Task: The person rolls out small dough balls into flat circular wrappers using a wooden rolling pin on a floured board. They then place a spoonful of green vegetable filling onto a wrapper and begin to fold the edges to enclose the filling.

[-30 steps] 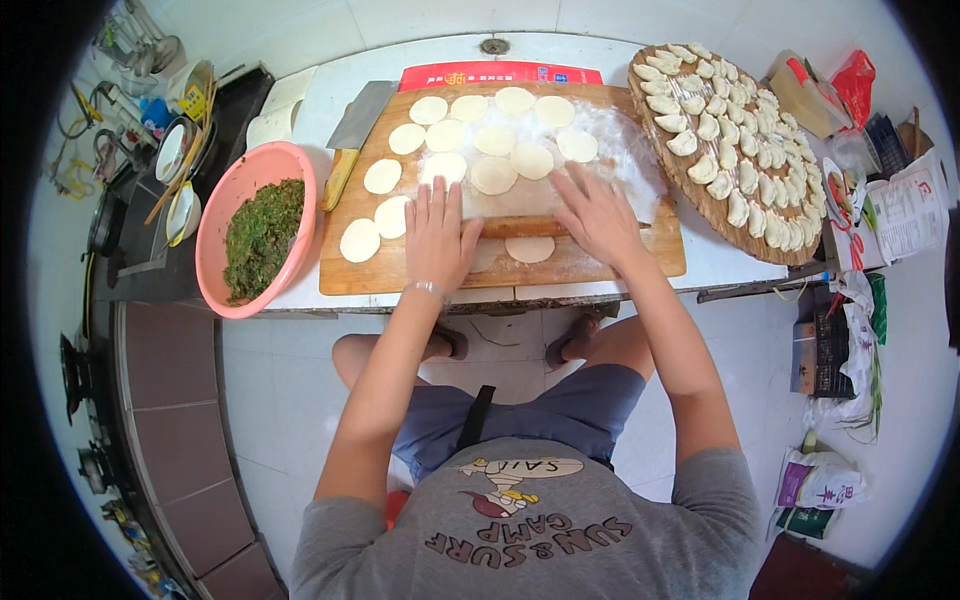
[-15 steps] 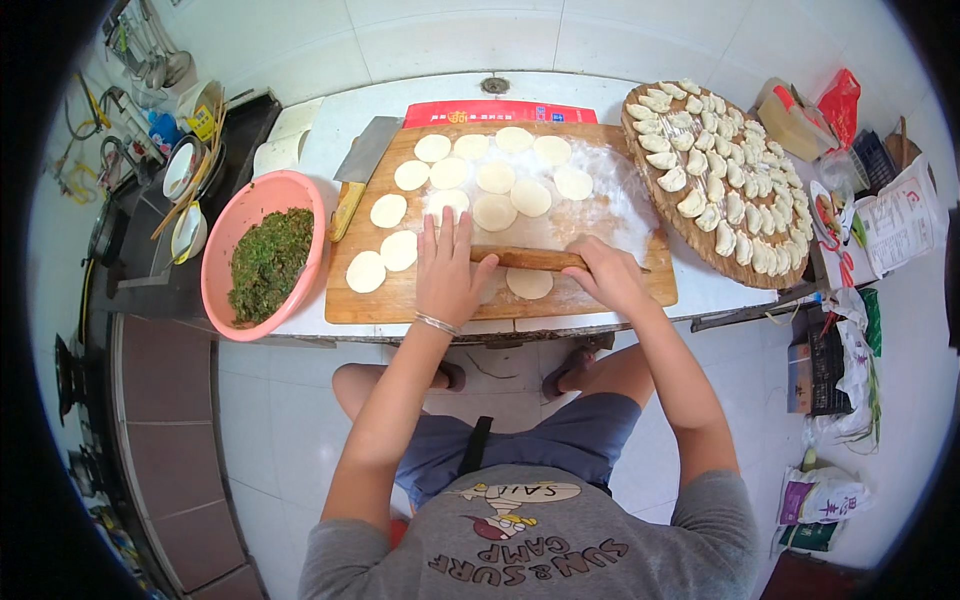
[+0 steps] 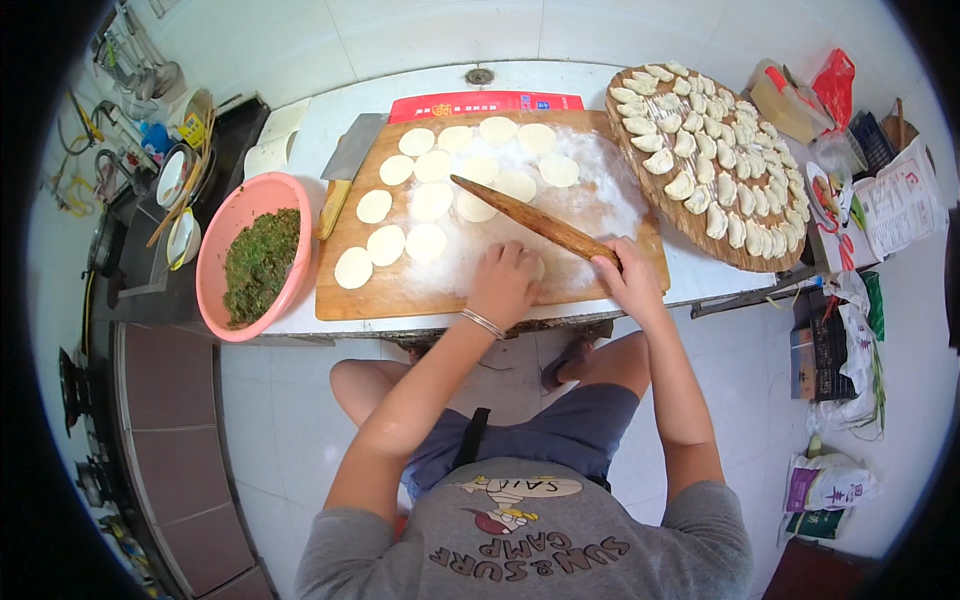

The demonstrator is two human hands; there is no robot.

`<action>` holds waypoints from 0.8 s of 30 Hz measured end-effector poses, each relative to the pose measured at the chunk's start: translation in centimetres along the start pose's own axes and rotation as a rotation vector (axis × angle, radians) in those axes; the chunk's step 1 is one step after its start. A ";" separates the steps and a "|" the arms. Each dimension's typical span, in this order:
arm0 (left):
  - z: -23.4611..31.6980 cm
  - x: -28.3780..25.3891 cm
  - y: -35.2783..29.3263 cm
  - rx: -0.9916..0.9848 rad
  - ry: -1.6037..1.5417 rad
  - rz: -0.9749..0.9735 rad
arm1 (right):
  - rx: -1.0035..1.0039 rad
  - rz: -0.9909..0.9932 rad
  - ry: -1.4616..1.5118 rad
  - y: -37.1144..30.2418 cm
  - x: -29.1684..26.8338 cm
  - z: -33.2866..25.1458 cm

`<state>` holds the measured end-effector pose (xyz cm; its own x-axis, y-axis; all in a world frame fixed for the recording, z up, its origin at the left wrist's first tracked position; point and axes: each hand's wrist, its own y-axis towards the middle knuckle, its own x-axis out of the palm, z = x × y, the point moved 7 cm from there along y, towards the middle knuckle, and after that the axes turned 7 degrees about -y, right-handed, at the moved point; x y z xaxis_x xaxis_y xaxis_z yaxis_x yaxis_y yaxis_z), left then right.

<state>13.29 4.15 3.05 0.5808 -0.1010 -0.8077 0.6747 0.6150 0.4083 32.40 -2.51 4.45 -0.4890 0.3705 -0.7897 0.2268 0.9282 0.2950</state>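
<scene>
Her right hand (image 3: pixel 628 280) grips the near end of the rolling pin (image 3: pixel 535 222), which slants across the floured cutting board (image 3: pixel 345 295). The left hand (image 3: pixel 503 283), fingers curled, presses a dough piece (image 3: pixel 538 268).

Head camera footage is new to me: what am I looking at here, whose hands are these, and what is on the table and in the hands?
There is no machine here. A person wears a wide-angle camera on the head, looking down, so the edges bend and the forearms enter from below. The picture's left is the person's left.

The person sits at a white table with a floured wooden board on it. The right hand grips one end of a wooden rolling pin, which slants up and to the left across the board. The left hand presses down on the board beside it; any dough under it is hidden.

Flat round dough wrappers lie on the board. A cleaver rests at the board's left edge, next to a pink bowl of chopped green filling. On the right, a round tray holds rows of folded dumplings.
</scene>
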 end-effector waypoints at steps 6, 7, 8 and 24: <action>-1.8 -6.2 -2.8 -0.002 -0.127 0.216 | -0.095 -0.054 -0.158 -0.2 -0.7 -1.3; -1.7 -7.1 -3.7 -0.031 -0.077 0.261 | -0.189 -0.057 -0.175 -0.4 -0.2 -2.0; -1.6 -7.7 -4.6 -0.062 -0.026 0.312 | -0.289 -0.059 -0.194 -0.4 0.3 -2.9; -3.9 -5.2 -6.4 -0.191 0.136 0.005 | -0.398 -0.263 -0.402 -0.3 4.0 -4.6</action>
<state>4.17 3.78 2.98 0.5087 0.0005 -0.8610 0.5663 0.7531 0.3350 26.50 -1.15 3.70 -0.1128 0.1579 -0.9810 -0.2271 0.9571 0.1801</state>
